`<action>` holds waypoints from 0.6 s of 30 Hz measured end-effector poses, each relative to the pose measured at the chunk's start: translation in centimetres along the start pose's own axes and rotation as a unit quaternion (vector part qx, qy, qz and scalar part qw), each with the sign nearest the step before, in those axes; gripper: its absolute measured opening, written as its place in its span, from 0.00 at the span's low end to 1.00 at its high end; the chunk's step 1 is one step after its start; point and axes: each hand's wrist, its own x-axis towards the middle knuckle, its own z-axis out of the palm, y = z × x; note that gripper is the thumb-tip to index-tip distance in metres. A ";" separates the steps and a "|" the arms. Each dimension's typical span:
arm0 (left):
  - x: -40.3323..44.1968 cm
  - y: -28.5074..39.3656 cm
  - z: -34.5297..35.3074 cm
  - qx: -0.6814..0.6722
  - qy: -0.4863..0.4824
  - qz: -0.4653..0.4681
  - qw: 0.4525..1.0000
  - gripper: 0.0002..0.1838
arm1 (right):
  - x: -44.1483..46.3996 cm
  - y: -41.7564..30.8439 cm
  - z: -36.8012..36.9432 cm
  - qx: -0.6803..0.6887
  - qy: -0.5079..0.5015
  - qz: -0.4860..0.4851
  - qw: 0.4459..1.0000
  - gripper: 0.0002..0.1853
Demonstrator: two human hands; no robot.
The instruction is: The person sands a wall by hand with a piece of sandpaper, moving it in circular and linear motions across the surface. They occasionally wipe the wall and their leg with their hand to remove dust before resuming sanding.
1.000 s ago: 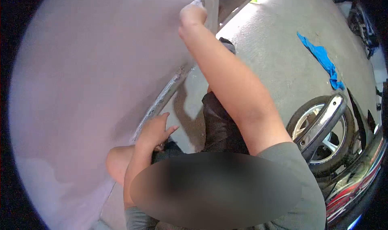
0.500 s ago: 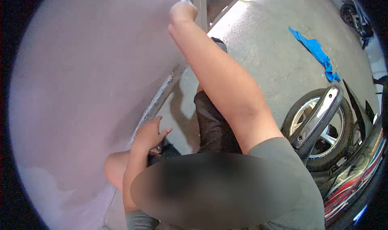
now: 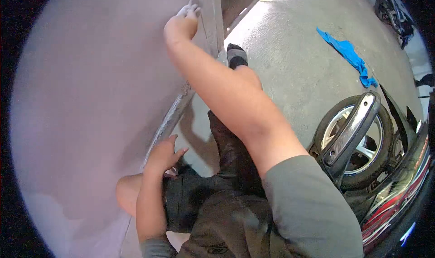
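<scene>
My right hand [image 3: 185, 22] reaches to the upper part of the pinkish-grey wall [image 3: 99, 76], close to a door frame edge [image 3: 212, 17]. Its fingers are bent and whitish at the tips, pressed around something pale that I cannot make out. My left hand [image 3: 165, 154] hangs low near the wall's foot, above my left thigh, with thumb and a finger apart and nothing between them. Beside it runs a rough, whitish ledge [image 3: 168, 120] along the bottom of the wall.
A blue cloth [image 3: 346, 52] lies on the grey concrete floor [image 3: 290, 63]. At the right stands a motorbike with its wheel [image 3: 384, 142] and exhaust cover [image 3: 352, 129]. Another motorbike [image 3: 393, 13] is at the upper right. My socked foot [image 3: 237, 56] rests near the door frame.
My right hand has moved left and slightly down along the wall, away from the door frame edge. My socked foot shows more fully. My left hand has barely moved.
</scene>
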 end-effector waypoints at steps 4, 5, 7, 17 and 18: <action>0.0 -0.9 0.4 -0.004 0.021 0.019 1.000 0.37 | -1.2 -0.1 0.2 -0.033 -0.069 -0.001 0.997 0.26; -0.2 -1.0 0.6 -0.005 0.017 0.018 1.000 0.37 | -0.7 0.2 -0.1 -0.038 -0.050 -0.016 0.998 0.26; -0.2 -0.6 0.0 -0.005 0.013 0.000 1.000 0.37 | -0.8 0.2 -0.4 -0.050 -0.033 -0.017 0.998 0.26; -0.4 -0.4 -0.3 -0.004 0.034 0.012 0.999 0.37 | -1.8 0.6 0.3 -0.023 -0.048 -0.042 0.998 0.27; -0.7 -0.3 -0.4 -0.019 0.027 0.020 0.999 0.37 | -2.7 0.6 0.3 -0.038 -0.088 -0.020 0.995 0.28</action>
